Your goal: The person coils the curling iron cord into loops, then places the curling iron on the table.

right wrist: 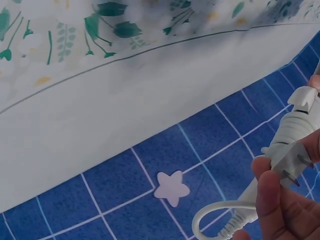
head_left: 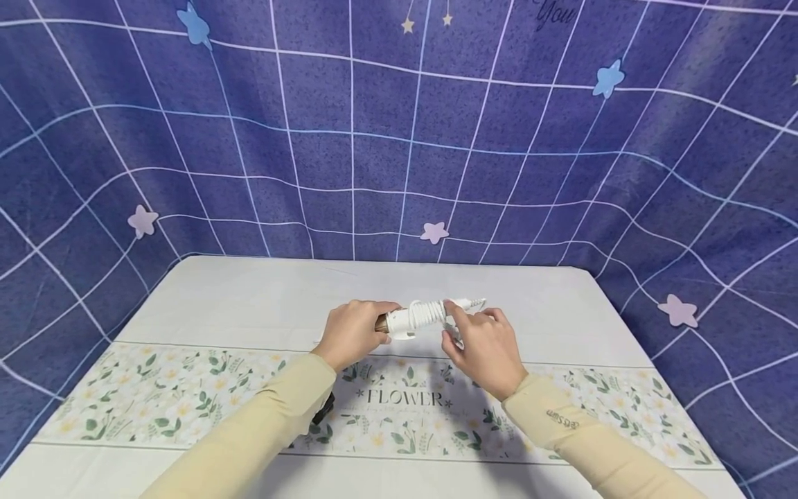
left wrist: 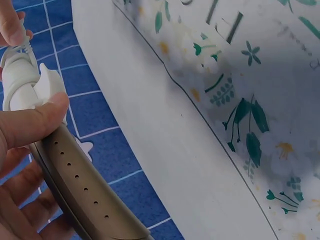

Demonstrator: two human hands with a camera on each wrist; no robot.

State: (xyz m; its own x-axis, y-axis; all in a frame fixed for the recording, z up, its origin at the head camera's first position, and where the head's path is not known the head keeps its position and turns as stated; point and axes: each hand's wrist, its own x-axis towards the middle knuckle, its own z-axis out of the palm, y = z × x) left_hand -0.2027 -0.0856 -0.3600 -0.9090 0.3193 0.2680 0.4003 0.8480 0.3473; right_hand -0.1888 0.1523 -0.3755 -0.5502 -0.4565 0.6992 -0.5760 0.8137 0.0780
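A curling iron [head_left: 399, 321] with a white handle and a brown barrel [left wrist: 95, 195] is held up over the table. My left hand [head_left: 354, 333] grips it where barrel and handle meet, the thumb beside the white clamp lever [left wrist: 50, 84]. Several turns of white cord [head_left: 427, 313] wrap tightly round the handle. At the handle's far end, my right hand [head_left: 489, 348] pinches the white two-pin plug [right wrist: 291, 159] between thumb and fingers, its metal pins facing outward. A loop of cord [right wrist: 199, 216] curves out from the ribbed sleeve at the handle's end.
Below the hands lies a white tablecloth [head_left: 262, 291] with a flowered band and printed lettering. A blue gridded curtain [head_left: 386, 166] with star shapes encloses the back and both sides. A small black object [head_left: 324, 409] shows beside the left sleeve.
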